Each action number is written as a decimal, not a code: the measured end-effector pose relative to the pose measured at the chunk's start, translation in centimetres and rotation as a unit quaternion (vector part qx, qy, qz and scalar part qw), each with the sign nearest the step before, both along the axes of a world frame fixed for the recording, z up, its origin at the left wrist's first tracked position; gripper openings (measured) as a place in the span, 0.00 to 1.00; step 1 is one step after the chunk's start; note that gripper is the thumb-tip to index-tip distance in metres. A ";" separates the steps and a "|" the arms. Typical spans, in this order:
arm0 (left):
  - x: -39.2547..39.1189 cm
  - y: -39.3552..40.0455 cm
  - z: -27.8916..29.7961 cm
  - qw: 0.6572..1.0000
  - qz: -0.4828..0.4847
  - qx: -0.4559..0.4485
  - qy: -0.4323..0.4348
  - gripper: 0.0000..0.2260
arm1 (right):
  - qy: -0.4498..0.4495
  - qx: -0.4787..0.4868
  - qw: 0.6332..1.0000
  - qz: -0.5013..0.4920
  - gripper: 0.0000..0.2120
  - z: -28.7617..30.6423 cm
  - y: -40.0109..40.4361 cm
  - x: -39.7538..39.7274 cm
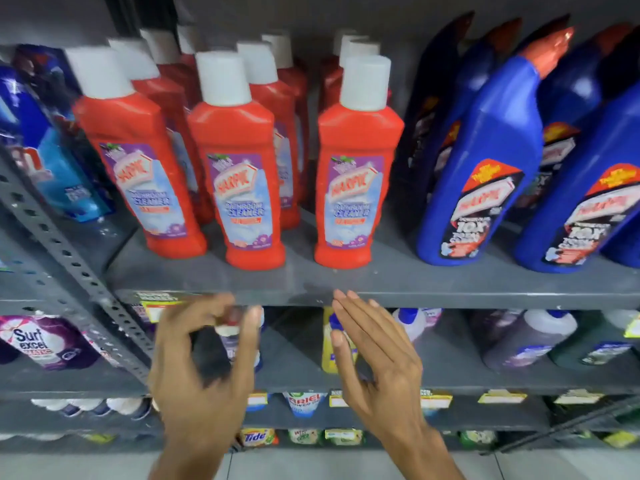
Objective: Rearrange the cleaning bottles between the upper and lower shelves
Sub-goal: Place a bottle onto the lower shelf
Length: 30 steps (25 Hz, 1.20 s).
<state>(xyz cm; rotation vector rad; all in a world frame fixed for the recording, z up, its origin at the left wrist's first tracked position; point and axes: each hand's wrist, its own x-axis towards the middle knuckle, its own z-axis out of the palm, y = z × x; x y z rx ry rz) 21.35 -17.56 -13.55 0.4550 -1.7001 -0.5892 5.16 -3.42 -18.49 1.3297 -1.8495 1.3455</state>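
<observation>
Red bottles 3 front row, blue bottles 2 front, 2 hands

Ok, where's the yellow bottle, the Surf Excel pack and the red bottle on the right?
yellow bottle (327, 355), head view, on its lower body left of the hand.
Surf Excel pack (31, 341), head view, on its printed name.
right red bottle (353, 199), head view, on its front label.
</observation>
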 end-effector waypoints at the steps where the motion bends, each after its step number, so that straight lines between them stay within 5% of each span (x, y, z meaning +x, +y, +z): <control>1: -0.6 2.8 -2.1 0.999 -0.031 0.033 -0.018 0.12 | -0.013 0.000 1.000 0.005 0.16 -0.9 2.3 -0.9; 4: -4.0 10.0 -7.9 0.969 -0.098 0.203 -0.105 0.07 | -0.069 0.032 0.997 -0.029 0.15 -4.3 9.1 -4.9; 9: -13.7 17.9 -14.9 0.899 -0.127 0.383 -0.173 0.27 | -0.244 0.170 0.946 -0.126 0.23 -10.9 18.2 -12.3; 16: -20.2 16.2 -21.8 0.906 -0.083 0.375 -0.177 0.27 | -0.291 0.351 0.887 -0.076 0.27 -18.7 18.4 -19.1; 23: -21.8 11.9 -23.1 0.889 -0.126 0.409 -0.165 0.49 | -0.225 0.421 0.876 -0.073 0.27 -25.8 17.5 -20.8; 30: -25.2 10.6 -22.4 0.807 -0.221 0.479 -0.264 0.36 | -0.218 0.408 0.879 -0.116 0.30 -26.9 17.7 -20.1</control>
